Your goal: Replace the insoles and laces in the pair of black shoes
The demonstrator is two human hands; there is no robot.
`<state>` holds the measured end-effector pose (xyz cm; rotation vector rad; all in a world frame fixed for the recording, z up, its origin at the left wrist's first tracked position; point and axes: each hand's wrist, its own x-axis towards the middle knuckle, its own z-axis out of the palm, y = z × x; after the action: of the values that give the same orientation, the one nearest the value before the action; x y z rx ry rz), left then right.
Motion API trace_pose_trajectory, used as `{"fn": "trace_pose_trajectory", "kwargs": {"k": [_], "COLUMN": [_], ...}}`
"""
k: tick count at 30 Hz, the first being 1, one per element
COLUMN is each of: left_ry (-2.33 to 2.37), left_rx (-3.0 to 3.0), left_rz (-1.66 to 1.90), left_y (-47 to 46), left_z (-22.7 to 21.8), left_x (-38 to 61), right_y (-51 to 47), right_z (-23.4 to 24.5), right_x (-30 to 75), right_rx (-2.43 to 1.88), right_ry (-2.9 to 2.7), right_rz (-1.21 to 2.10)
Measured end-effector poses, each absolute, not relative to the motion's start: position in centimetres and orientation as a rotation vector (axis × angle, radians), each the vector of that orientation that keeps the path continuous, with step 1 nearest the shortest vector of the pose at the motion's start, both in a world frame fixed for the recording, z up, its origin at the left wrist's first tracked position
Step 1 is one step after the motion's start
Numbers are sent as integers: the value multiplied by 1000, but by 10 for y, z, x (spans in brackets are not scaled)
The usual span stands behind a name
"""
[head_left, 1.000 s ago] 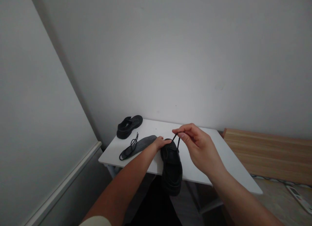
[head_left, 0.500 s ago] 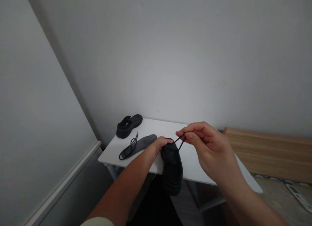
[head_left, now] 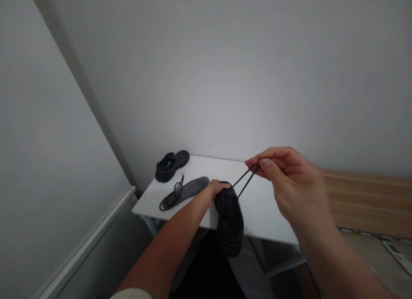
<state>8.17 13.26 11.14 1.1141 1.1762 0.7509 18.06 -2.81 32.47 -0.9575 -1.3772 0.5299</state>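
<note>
My left hand (head_left: 217, 188) is closed on the toe end of a black shoe (head_left: 230, 224), whose heel hangs out over the table's front edge. Pinched between the thumb and fingers of my right hand (head_left: 283, 170) is a black shoelace (head_left: 246, 181); two strands of it run taut from the shoe up to the fingertips. To the left of my left hand lies a grey insole (head_left: 195, 187), with another black lace (head_left: 175, 193) coiled over its near end. A second black shoe (head_left: 172, 165) rests at the table's back left corner.
Everything stands on a small white table (head_left: 264, 217) set against a pale wall (head_left: 206, 75). On the right are a wooden board (head_left: 370, 200) and a white remote control (head_left: 397, 254). A white panel with a ledge (head_left: 93, 243) borders the left side.
My right hand has moved up and to the right, drawing a longer stretch of lace out of the shoe. My left hand keeps its hold on the shoe.
</note>
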Motion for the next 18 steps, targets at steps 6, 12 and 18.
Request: {"fn": "trace_pose_trajectory", "kwargs": {"k": [6,12,18], "left_ry": [1480,1470,1343], "left_rx": [1258,1840,2131], "left_rz": [1049,1064,797], "left_y": [98,13,4], "left_z": [132,130,131], "left_x": [72,71,68], "right_y": [0,4,6], "right_z": [321,318,315], "right_x": [200,194,177], "right_rx": [-1012,-959,-902], "right_ry": [-1332,-1178,-1039], "right_rz": [439,635,797]}}
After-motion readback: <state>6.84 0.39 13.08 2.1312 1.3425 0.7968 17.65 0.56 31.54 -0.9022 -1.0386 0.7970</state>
